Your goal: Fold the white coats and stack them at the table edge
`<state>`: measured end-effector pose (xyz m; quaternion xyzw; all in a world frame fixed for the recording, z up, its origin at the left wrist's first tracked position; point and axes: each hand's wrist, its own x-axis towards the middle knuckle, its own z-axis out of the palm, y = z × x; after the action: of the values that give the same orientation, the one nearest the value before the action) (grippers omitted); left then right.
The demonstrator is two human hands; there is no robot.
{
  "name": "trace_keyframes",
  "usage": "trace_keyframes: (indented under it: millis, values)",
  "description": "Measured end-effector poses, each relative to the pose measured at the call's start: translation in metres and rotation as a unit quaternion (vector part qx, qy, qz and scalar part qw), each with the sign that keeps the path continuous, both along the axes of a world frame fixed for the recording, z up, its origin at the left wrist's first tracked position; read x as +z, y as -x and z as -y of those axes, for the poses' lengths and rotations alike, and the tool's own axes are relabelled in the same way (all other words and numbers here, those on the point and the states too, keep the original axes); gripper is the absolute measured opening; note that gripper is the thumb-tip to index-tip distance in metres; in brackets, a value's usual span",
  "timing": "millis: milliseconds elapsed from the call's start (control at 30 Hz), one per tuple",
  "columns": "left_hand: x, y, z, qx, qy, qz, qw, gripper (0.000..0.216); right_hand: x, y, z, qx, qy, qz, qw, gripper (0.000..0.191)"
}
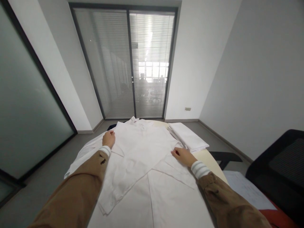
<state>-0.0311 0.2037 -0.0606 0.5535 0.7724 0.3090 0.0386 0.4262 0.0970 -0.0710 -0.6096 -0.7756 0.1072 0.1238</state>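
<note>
A white shirt (142,145) lies spread over the table, its collar at the far end and its two sleeves laid inward across the body. My left hand (109,139) is closed on the shirt's left edge near the shoulder, its fingertips partly hidden. On the other side my right hand (183,156) pinches the fabric at the shirt's right edge, beside the upper sleeve. A long seam runs down the middle of the lower part toward me.
A folded white cloth (188,136) sits at the table's right side, and more white fabric (82,155) hangs over the left side. The pale table (209,160) has a rounded edge. A black chair (280,167) holding papers (247,186) stands to the right.
</note>
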Motion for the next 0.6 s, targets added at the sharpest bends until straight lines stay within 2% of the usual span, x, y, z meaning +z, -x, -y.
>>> trace_keyframes:
  millis: [133, 233, 300, 367, 433, 467, 533, 600]
  values:
    - [0.002, -0.009, 0.01, -0.006, -0.021, -0.024, 0.999, 0.03, -0.003, 0.001, 0.003, 0.011, -0.013, 0.004, 1.0, 0.028]
    - [0.012, -0.021, 0.021, 0.005, -0.064, -0.059, 0.996, 0.042, -0.004, 0.004, 0.006, 0.006, -0.029, 0.011, 0.999, 0.026]
    - [0.021, -0.033, 0.031, -0.014, -0.086, -0.089, 0.992, 0.043, -0.003, 0.005, 0.007, -0.002, -0.036, 0.012, 0.999, 0.027]
    - [0.026, -0.049, 0.047, -0.066, -0.041, -0.09, 0.993, 0.033, -0.004, 0.005, 0.007, -0.007, -0.041, 0.011, 0.999, 0.028]
    - [0.024, -0.067, 0.069, -0.12, 0.04, -0.091, 0.988, 0.031, -0.005, 0.005, 0.007, -0.007, -0.043, 0.014, 0.999, 0.028]
    - [0.018, -0.075, 0.082, -0.15, 0.049, -0.101, 0.982, 0.035, -0.005, 0.004, 0.007, -0.006, -0.042, 0.017, 0.999, 0.028]
    - [0.002, -0.089, 0.108, -0.23, 0.01, -0.141, 0.963, 0.047, -0.006, 0.004, 0.006, 0.002, -0.037, 0.026, 0.999, 0.028]
    - [-0.017, -0.096, 0.131, -0.349, 0.011, -0.193, 0.917, 0.056, -0.006, 0.004, 0.006, 0.012, -0.031, 0.039, 0.999, 0.027]
